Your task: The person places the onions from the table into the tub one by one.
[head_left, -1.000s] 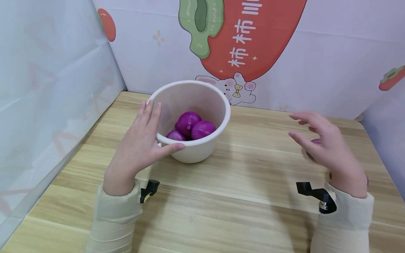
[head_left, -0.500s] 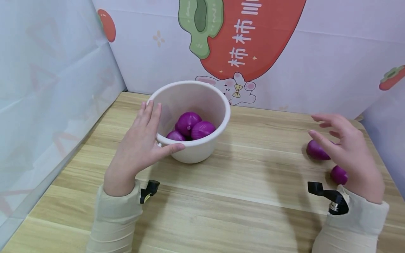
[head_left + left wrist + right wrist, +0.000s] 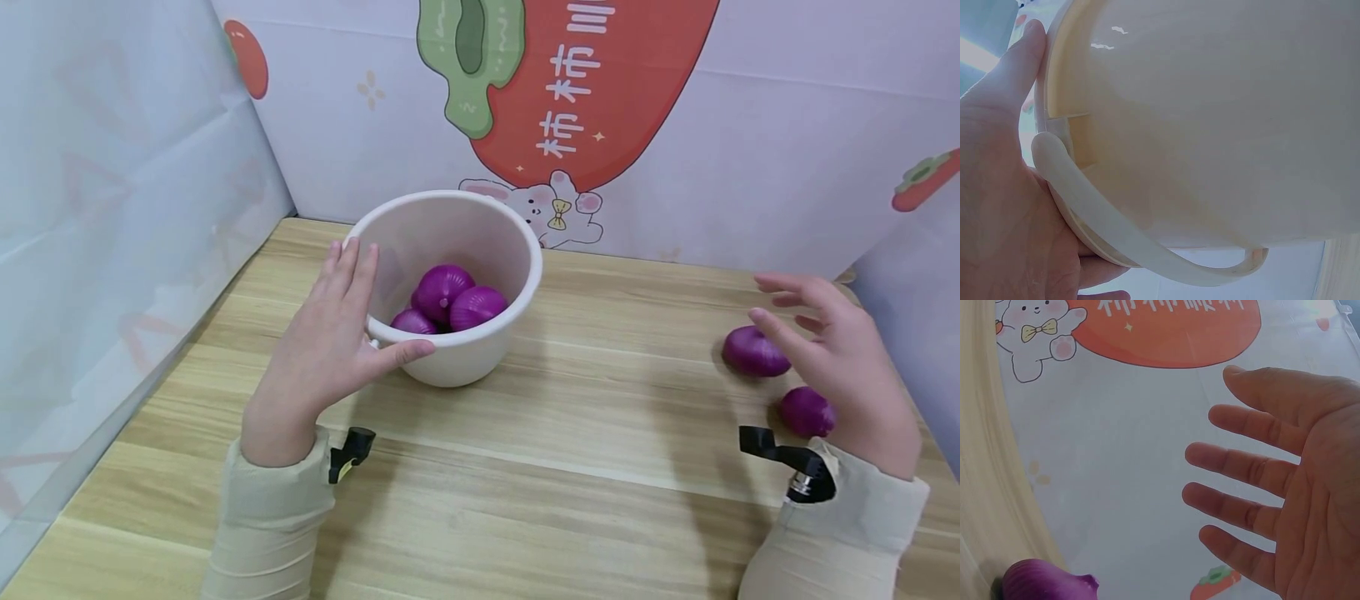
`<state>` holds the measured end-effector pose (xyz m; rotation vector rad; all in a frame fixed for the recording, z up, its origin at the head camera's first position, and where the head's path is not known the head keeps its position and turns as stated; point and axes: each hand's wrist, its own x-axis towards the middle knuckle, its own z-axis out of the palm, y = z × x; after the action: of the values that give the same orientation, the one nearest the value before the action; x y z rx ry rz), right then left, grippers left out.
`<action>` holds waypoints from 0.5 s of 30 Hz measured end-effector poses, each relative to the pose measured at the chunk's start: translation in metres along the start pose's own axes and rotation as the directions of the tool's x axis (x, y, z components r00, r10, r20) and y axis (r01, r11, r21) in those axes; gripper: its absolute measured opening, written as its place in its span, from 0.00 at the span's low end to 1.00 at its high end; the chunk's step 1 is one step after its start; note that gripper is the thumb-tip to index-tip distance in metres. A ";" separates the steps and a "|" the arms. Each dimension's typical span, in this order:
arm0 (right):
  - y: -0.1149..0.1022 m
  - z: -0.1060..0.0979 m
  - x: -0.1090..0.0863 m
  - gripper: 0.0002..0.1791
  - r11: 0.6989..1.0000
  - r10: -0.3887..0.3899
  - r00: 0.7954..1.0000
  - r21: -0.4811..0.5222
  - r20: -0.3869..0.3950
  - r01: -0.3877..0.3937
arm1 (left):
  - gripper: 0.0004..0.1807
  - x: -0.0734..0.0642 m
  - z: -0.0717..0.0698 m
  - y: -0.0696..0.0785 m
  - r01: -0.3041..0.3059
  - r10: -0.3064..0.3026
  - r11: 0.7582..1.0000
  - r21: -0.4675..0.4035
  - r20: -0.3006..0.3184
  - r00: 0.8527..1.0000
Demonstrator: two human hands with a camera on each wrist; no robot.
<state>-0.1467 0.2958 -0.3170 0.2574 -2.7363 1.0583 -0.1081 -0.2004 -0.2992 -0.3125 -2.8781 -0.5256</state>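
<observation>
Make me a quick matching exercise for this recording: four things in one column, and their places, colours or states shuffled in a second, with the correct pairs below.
Things:
1. left grip
2. right grip
3. bucket
4. printed rabbit

Descriptions:
A. White, with purple onions inside
B. Over the right side of the table, holding nothing
C. On the backdrop, with a yellow bow
D. At the bucket's rim

Pairs: 1-D, 2-B, 3-A, 4-C

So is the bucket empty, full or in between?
In between: the head view shows onions inside the bucket, with room above them.
</observation>
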 end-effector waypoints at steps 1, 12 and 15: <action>0.002 -0.001 0.000 0.25 1.000 0.009 1.000 -0.002 -0.001 -0.009 | 0.64 0.000 0.000 0.000 -0.001 0.001 1.000 0.000 0.001 1.000; 0.022 -0.001 -0.001 0.30 0.988 0.140 0.989 -0.069 0.048 -0.136 | 0.64 -0.001 0.000 0.001 0.006 -0.006 1.000 0.008 0.009 1.000; 0.028 -0.001 0.000 0.31 0.983 0.170 0.983 -0.078 0.064 -0.165 | 0.64 -0.001 0.000 0.001 0.003 -0.003 1.000 0.011 0.009 1.000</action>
<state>-0.1529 0.3171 -0.3349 0.0548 -2.8948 1.0049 -0.1076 -0.1998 -0.2995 -0.3097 -2.8896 -0.5094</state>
